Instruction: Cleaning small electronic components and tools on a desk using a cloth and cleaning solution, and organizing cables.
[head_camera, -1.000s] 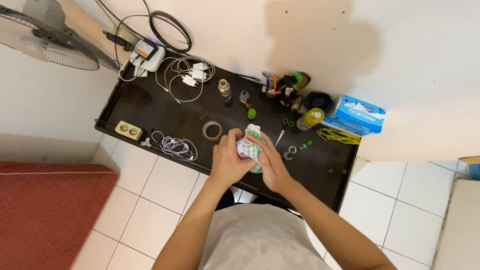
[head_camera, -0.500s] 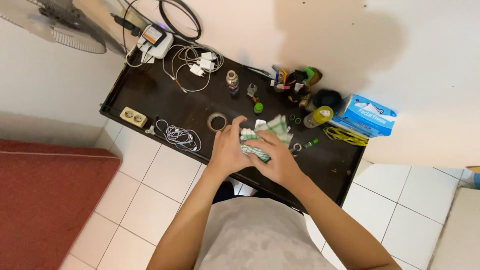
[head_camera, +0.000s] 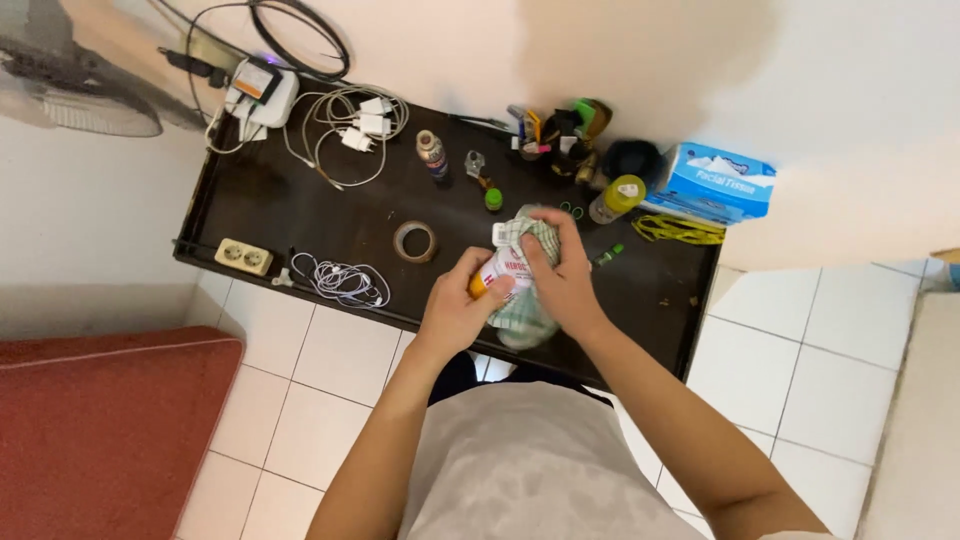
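My left hand grips the lower end of a small white bottle with a red label and an orange cap, held tilted above the black table. My right hand presses a green-and-white checked cloth against the bottle's upper part; the cloth wraps over the top and hangs below my hands. Both hands meet over the table's front middle.
On the table lie a tape roll, tangled white earphones, a power strip, chargers with cables, small bottles, a yellow-capped bottle, a tissue pack and a clutter of small items. A red mattress lies at left.
The bottle has come out from under the cloth and tilted, its label now showing. My right hand moved up to the bottle's top with the cloth. The view shifted slightly.
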